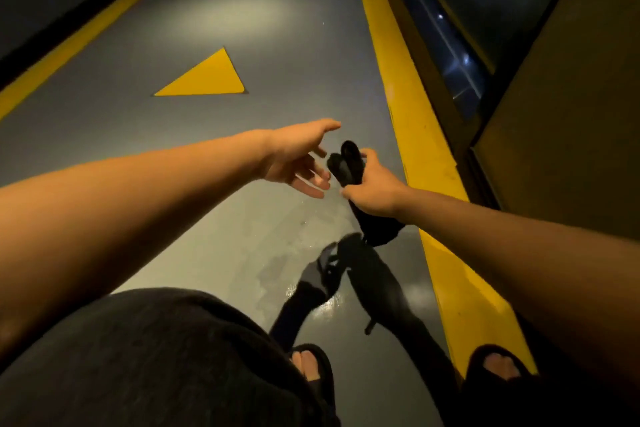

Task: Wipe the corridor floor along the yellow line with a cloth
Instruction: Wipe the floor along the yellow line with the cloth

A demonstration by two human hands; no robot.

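Observation:
My right hand (pixel 372 189) grips a dark cloth (pixel 348 163) above the grey corridor floor (pixel 277 80); the cloth bunches above my fist and hangs down below it. My left hand (pixel 298 158) reaches toward the cloth with fingers spread, just left of it and not touching. The wide yellow line (pixel 412 121) runs along the right side of the floor, close beside my right hand. A wet, shiny patch (pixel 277 260) shows on the floor beneath the hands.
A yellow triangle (pixel 207 78) is painted mid-floor ahead. Another yellow line (pixel 86 31) borders the left side. A dark wall and glass panel (pixel 460 45) stand right of the yellow line. My feet in dark sandals (pixel 311 367) are on the floor below.

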